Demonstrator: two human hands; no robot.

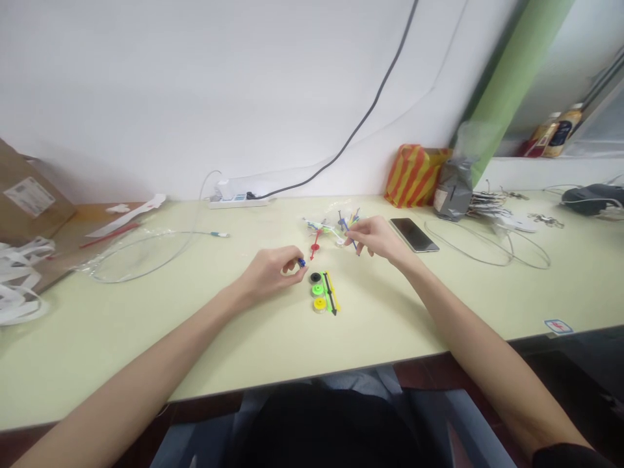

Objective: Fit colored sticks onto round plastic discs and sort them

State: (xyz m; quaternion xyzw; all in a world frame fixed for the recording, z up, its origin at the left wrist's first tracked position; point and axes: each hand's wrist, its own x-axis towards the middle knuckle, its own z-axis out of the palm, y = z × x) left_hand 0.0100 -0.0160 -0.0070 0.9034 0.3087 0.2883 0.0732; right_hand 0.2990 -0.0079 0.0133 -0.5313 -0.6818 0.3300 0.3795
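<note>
My left hand (pixel 277 273) is closed in a pinch on a small blue plastic piece (pixel 301 262), mostly covered by the fingertips. At the pile of coloured parts, my right hand (pixel 371 235) pinches a blue plastic arrow (pixel 358 253), which shows above and below the fingers. A red arrow with a round hub (pixel 314 247) and a white arrow (pixel 331 229) lie between the hands. Nearer me, a black round base (pixel 315 278), a green one (pixel 318 290) and a yellow one (pixel 320 304) stand in a column. Beside them lie a black arrow (pixel 330 294), a yellow arrow (pixel 333 290) and a green one.
A phone (pixel 414 234) lies right of my right hand. Behind are a power strip (pixel 238 201), a striped bag (pixel 409 175) and a grey package (pixel 452 188). A white cable (pixel 185 244) curls on the left, near a cardboard box (pixel 29 195). The table's front edge is close to me.
</note>
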